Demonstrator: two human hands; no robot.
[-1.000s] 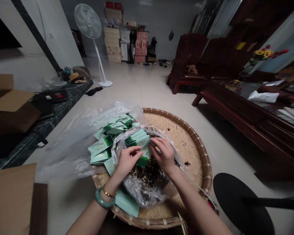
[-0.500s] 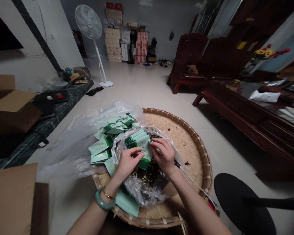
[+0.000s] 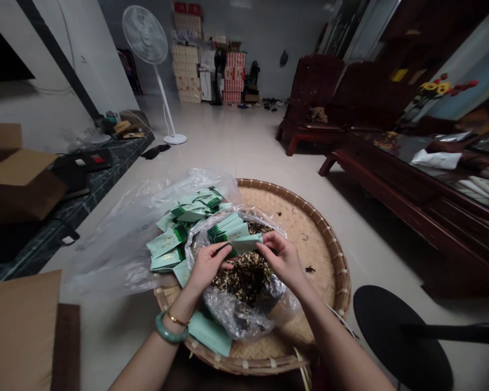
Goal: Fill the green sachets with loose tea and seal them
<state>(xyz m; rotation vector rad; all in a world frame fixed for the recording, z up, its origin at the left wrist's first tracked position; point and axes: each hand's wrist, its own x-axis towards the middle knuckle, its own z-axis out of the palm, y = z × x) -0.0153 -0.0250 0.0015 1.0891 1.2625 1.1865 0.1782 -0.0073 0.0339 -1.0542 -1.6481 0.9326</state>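
Fingertips of the left hand (image 3: 207, 267) and right hand (image 3: 283, 259) now pinch a pale green packet (image 3: 244, 244) level, no longer tilted, with dark tea leaves (image 3: 240, 278) at six o'clock.

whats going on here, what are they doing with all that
A person holds a pale green packet between the left hand and right hand, above a clear plastic bag of dark dried bits. The bag sits in a round woven bamboo tray. More green packets lie piled beside it on plastic sheeting.
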